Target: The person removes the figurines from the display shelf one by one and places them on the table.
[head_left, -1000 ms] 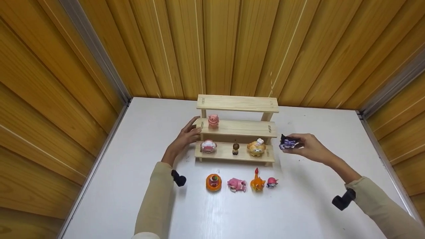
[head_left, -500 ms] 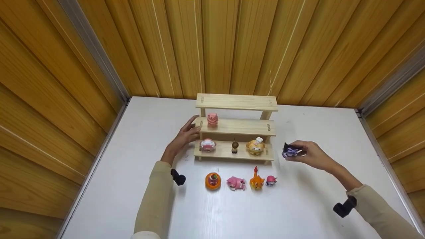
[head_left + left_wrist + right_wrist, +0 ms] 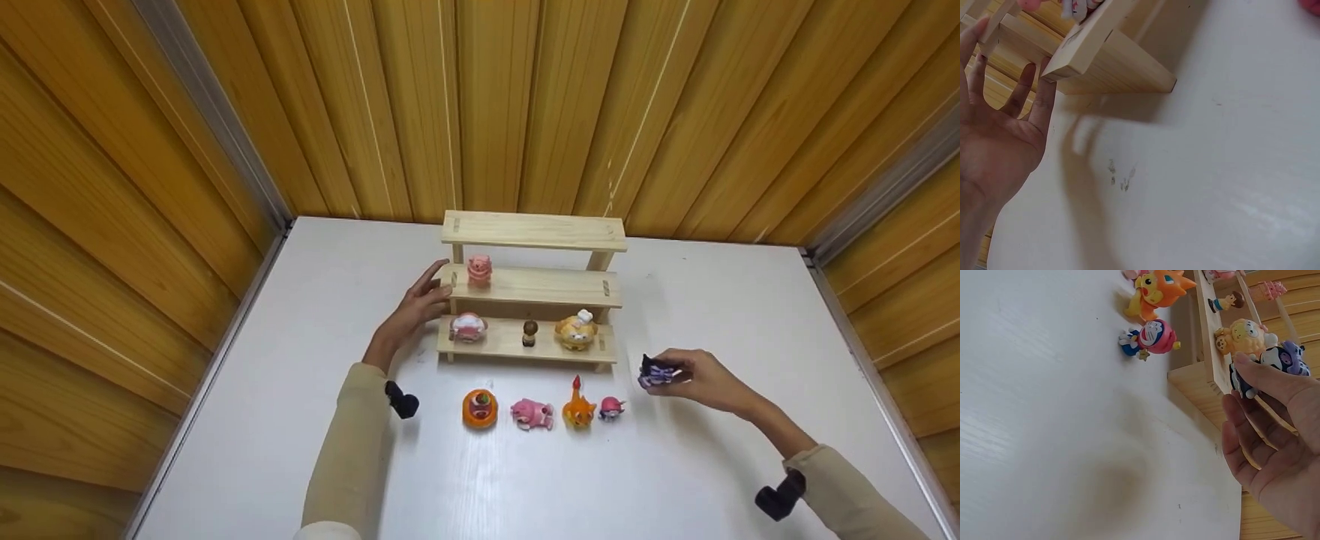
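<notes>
The right hand pinches the purple figure in its fingers, above the counter; the pink-capped doll is left of those fingers. The left hand, fingers extended, touches the shelf, the pink figure just right of them.

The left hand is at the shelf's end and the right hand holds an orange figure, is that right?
Not quite: the figure the right hand holds is purple, black and white, not orange, as the right wrist view shows. The left hand is at the end of the shelf.
</notes>
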Motion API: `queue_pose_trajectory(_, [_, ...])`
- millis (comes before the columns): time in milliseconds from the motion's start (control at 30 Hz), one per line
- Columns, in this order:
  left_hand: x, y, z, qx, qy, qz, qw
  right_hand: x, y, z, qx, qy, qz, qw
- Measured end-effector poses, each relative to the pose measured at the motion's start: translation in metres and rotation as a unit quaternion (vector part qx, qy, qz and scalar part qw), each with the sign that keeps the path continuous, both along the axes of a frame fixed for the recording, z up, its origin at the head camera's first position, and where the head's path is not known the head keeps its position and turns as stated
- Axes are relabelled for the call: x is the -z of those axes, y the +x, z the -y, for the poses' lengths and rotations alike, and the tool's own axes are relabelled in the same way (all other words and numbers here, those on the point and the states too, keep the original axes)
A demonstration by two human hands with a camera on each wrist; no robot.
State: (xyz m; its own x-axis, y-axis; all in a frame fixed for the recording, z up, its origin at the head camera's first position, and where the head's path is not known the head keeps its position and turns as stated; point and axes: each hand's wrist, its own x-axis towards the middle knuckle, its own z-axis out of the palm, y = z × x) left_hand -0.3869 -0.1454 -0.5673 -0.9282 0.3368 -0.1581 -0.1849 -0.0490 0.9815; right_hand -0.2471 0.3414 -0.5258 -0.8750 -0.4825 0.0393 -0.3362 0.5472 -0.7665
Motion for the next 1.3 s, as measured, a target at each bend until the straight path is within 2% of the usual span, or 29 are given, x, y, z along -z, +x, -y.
queue_pose_trajectory(233, [-0.001, -0.002, 0.0, 0.009, -0.009, -0.004, 0.9999, 0.012, 0.006, -0.009, -0.007, 0.004, -0.021, 1.0])
queue_pose_trajectory(533, [-0.003, -0.002, -0.001, 0.003, 0.017, -0.008, 0.9998, 0.03, 0.011, -0.014, -0.016, 0.002, -0.024, 1.0])
queue_pose_trajectory(667, [-0.004, -0.002, -0.002, 0.002, 0.011, -0.007, 0.9999, 0.042, 0.014, -0.015, -0.014, 0.007, -0.037, 0.999])
queue_pose_trajectory(767, [-0.003, -0.002, -0.003, 0.006, 0.011, -0.007, 0.9999, 0.051, 0.017, -0.016, -0.003, 0.015, -0.055, 0.998])
queue_pose_trajectory(1000, [0.0, -0.002, -0.004, -0.004, -0.005, -0.006, 1.0, 0.068, 0.022, -0.011, 0.018, 0.008, -0.14, 0.99])
queue_pose_trajectory(1300, [0.002, -0.002, -0.002, -0.001, 0.001, -0.007, 1.0, 0.077, 0.024, -0.002, 0.041, 0.027, -0.179, 0.983])
